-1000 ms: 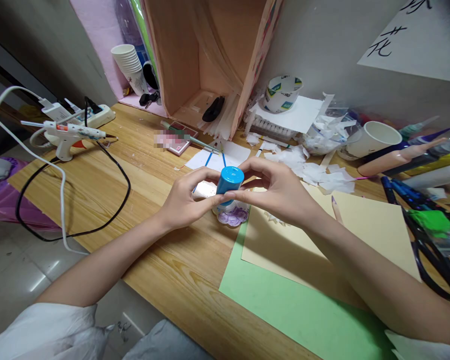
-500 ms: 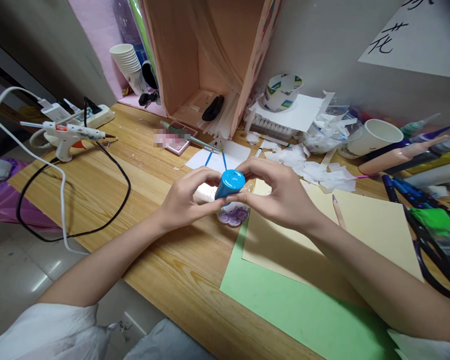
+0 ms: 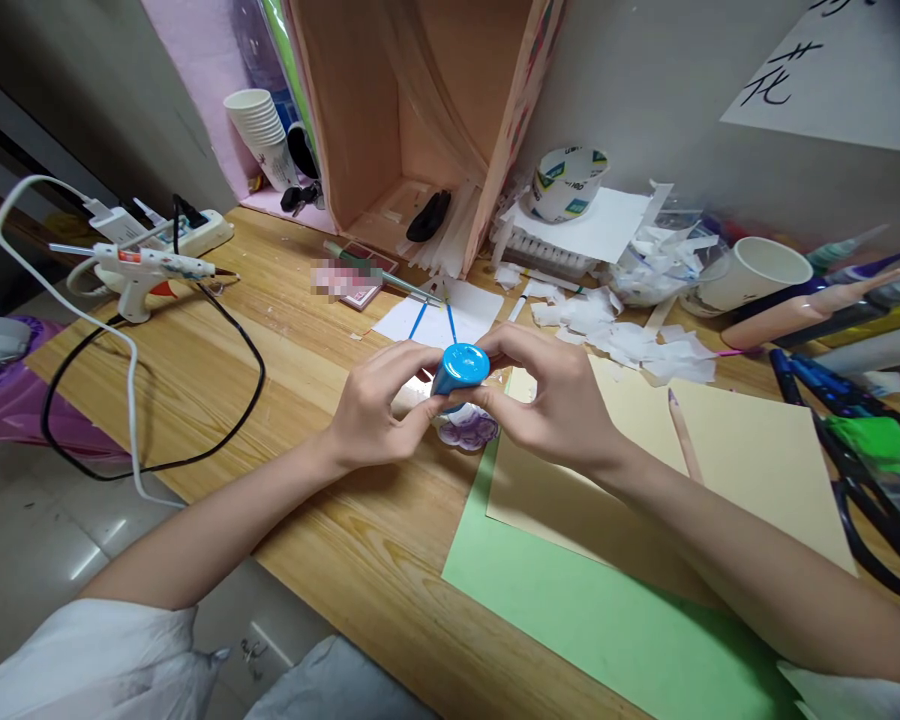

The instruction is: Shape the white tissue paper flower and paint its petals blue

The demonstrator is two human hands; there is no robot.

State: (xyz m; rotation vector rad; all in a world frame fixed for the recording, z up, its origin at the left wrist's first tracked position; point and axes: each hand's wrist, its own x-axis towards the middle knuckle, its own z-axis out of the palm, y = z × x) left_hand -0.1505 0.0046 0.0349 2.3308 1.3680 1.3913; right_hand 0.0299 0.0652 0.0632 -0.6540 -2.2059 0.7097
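Between my two hands is a small blue bottle [image 3: 463,366], its round glossy end turned up toward me. My left hand [image 3: 385,405] grips it from the left with thumb and fingers. From the right, my right hand [image 3: 551,390] pinches it the same way. Under and behind the bottle, partly hidden, lies a purple and white flower-shaped piece [image 3: 469,430]. Two thin blue strips [image 3: 451,324] rest on a white paper [image 3: 476,308] just beyond my fingers.
Yellow paper [image 3: 757,450] over green paper [image 3: 540,600] lies at the right, a pencil [image 3: 685,435] on top. A glue gun [image 3: 139,270] with looping cables stands at the left. Behind are an open pink box [image 3: 360,110], paper scraps [image 3: 607,330] and a white cup [image 3: 765,275]. Black scissors [image 3: 877,530] lie far right.
The blue bottle is still between both hands, slightly more tilted. My left fingers and thumb have shifted a little on it. The view has moved slightly.
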